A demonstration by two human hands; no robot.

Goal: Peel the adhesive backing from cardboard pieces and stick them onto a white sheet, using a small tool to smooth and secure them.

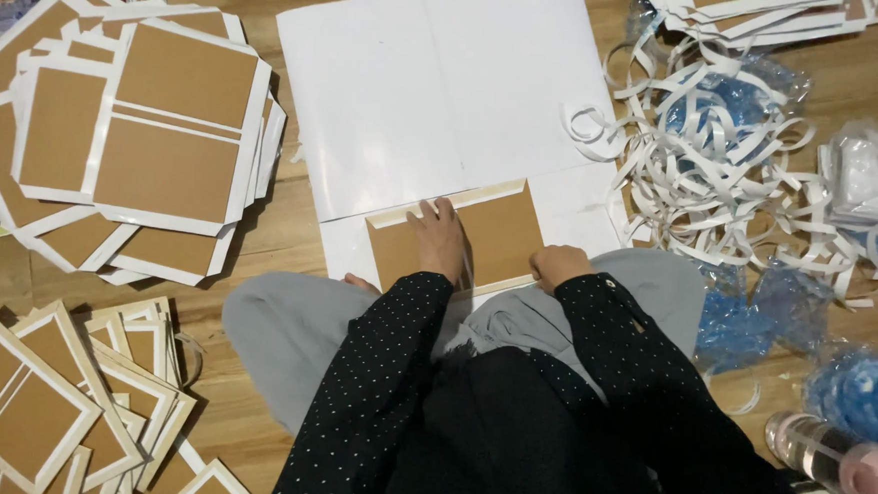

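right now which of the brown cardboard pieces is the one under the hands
The single brown board on the white sheet, pressed by the left hand with the right hand at its edge; the other boards lie stacked untouched.

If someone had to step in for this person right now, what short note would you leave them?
Left hand: pressed flat on the brown card, which lies on a white sheet on the floor.
Right hand: curled at the card's lower right edge; whether it grips anything cannot be told.
Done: stacks of white-bordered brown cards lie to the left, more at the lower left.
Paper strips are heaped to the right.
Left: the card under the hands shows a white border only along its top.
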